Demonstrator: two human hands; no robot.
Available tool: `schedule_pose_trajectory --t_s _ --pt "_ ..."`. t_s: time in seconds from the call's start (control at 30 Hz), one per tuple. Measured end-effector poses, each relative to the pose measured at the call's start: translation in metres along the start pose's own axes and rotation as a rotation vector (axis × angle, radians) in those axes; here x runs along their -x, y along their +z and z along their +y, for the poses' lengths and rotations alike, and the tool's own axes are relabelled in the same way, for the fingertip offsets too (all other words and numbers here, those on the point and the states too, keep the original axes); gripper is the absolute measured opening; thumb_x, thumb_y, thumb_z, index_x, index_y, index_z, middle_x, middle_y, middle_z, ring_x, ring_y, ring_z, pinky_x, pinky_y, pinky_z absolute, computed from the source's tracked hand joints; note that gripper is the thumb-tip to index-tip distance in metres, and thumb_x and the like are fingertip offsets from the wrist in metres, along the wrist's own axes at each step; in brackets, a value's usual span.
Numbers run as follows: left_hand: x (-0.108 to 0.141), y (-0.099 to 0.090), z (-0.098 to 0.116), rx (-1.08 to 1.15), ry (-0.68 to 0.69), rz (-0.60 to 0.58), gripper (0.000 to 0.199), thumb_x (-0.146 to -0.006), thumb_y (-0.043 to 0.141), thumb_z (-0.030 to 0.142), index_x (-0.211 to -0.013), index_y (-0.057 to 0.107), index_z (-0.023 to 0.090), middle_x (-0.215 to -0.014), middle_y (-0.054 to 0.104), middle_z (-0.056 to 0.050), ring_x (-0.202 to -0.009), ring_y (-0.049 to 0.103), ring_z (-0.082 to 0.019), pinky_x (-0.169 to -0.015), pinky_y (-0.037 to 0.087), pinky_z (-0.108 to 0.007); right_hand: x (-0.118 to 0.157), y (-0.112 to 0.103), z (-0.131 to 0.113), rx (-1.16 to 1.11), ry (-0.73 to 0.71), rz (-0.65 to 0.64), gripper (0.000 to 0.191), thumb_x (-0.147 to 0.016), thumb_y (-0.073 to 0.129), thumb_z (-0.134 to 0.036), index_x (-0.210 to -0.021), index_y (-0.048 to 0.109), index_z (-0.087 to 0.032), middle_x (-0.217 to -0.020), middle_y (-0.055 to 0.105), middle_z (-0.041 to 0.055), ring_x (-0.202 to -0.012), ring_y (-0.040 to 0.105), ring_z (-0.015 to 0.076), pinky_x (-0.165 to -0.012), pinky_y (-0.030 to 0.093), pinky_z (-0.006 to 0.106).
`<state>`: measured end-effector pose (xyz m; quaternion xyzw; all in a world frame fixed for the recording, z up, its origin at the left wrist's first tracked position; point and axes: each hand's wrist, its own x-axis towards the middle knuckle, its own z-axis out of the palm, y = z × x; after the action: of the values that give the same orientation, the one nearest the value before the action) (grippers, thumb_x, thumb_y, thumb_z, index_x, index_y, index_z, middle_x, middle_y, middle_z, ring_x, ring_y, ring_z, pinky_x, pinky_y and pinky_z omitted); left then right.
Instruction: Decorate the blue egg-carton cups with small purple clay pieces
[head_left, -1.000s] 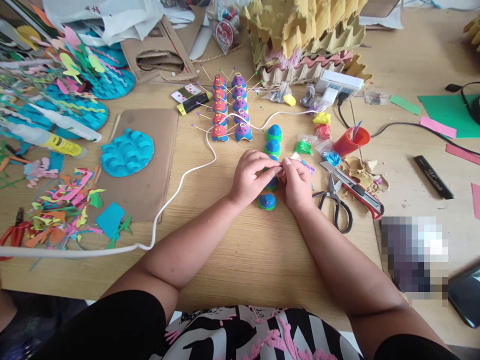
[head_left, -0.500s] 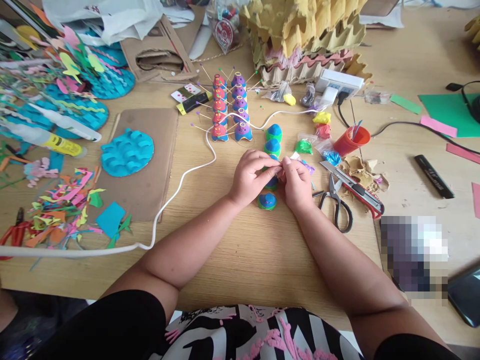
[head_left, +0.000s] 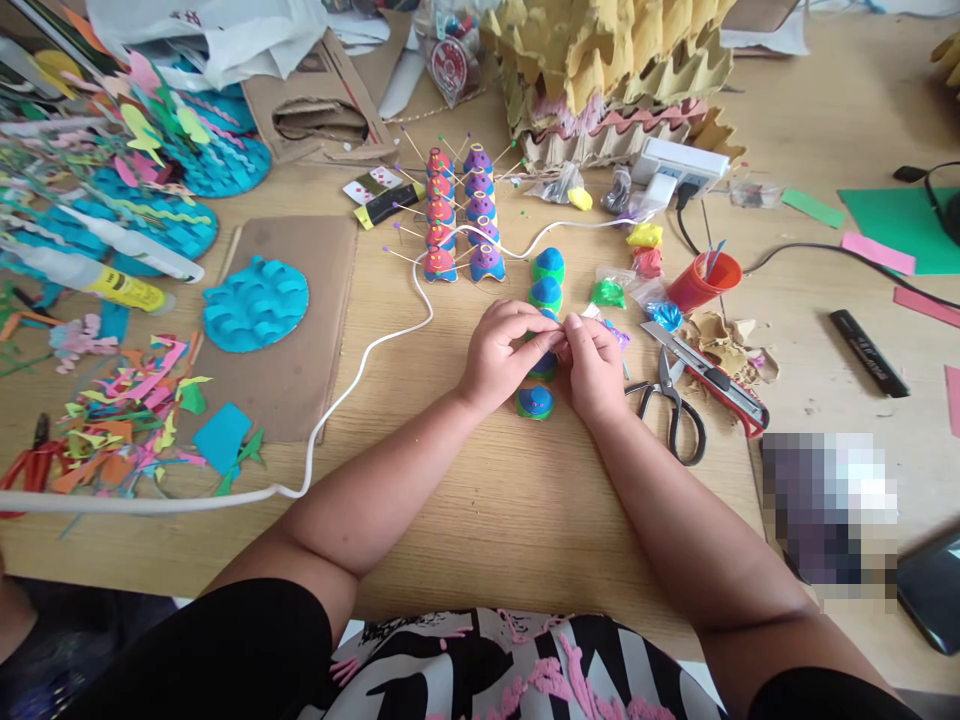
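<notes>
My left hand (head_left: 510,352) and my right hand (head_left: 594,368) meet at their fingertips above a row of blue-and-green egg-carton cups. Both hands are closed in a pinch; whatever is between the fingers is too small to make out. The nearest blue-and-green cup (head_left: 535,402) stands just below my hands, with a small dot on its front. Farther off is another blue-topped cup (head_left: 548,265); the middle of the row is partly hidden by my fingers. Behind to the left stand a row of red cups (head_left: 440,264) and a row of purple cups (head_left: 487,262), with pins stuck in their sides.
Scissors (head_left: 673,405) and a red utility knife (head_left: 712,385) lie right of my right hand, near an orange cup (head_left: 703,282). A white cable (head_left: 365,362) crosses the left side. Egg trays (head_left: 600,70) are stacked behind; paper scraps (head_left: 127,410) lie left.
</notes>
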<state>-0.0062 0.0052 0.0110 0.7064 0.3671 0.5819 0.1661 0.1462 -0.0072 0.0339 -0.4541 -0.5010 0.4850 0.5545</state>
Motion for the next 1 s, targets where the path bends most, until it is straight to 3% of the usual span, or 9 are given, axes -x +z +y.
schedule_pose_trajectory --t_s 0.23,0.5,0.8,1.0 --pt "0.002 0.004 -0.003 0.108 -0.069 0.044 0.017 -0.106 0.081 0.042 -0.103 0.088 0.027 -0.101 0.083 -0.002 -0.101 0.078 -0.016 -0.097 0.062 -0.030 0.000 0.001 -0.002 -0.030 0.005 -0.009 0.075 -0.086 0.075 -0.090 -0.063 0.051 -0.023 -0.062 0.046 -0.0045 -0.062 0.037 0.0110 -0.063 0.038 0.030" --pt "0.003 0.003 -0.003 0.098 -0.109 0.043 0.027 -0.105 0.080 0.052 -0.103 0.090 0.027 -0.099 0.082 -0.002 -0.100 0.078 -0.016 -0.097 0.063 -0.030 0.001 0.000 -0.002 -0.007 -0.036 -0.049 0.074 -0.086 0.074 -0.090 -0.064 0.054 -0.023 -0.064 0.048 -0.0049 -0.063 0.038 0.0108 -0.065 0.040 0.030" --pt "0.000 -0.002 0.005 0.174 -0.200 -0.021 0.037 -0.111 0.070 0.054 -0.127 0.087 0.026 -0.115 0.085 -0.007 -0.113 0.079 -0.019 -0.109 0.063 -0.035 0.000 -0.001 -0.001 -0.025 0.005 0.003 0.072 -0.086 0.073 -0.092 -0.068 0.062 -0.023 -0.065 0.049 -0.0035 -0.064 0.040 0.0122 -0.065 0.042 0.031" --pt "-0.001 -0.002 0.007 0.131 -0.166 -0.046 0.039 -0.107 0.074 0.060 -0.116 0.086 0.024 -0.109 0.085 -0.007 -0.109 0.078 -0.020 -0.107 0.062 -0.037 0.000 0.001 -0.003 -0.019 0.004 0.002 0.079 -0.082 0.073 -0.095 -0.060 0.050 -0.023 -0.062 0.042 -0.0035 -0.062 0.035 0.0115 -0.060 0.037 0.030"
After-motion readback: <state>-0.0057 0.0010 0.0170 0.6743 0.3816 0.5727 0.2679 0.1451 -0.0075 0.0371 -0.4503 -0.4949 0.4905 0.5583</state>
